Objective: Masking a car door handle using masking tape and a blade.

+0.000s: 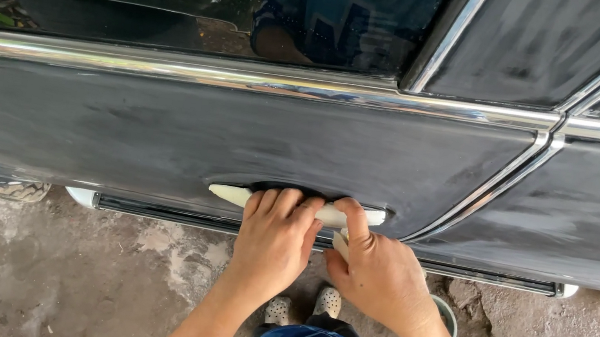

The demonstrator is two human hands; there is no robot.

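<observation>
My left hand (275,240) grips the white door handle (232,196). My right hand (378,271) pinches its end; I'd press evenly on the dark car door (163,132)

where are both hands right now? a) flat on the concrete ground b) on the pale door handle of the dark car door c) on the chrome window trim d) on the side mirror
b: the left hand and right hand both rest their fingers on the pale door handle set in the dark car door, well below the chrome trim.
</observation>
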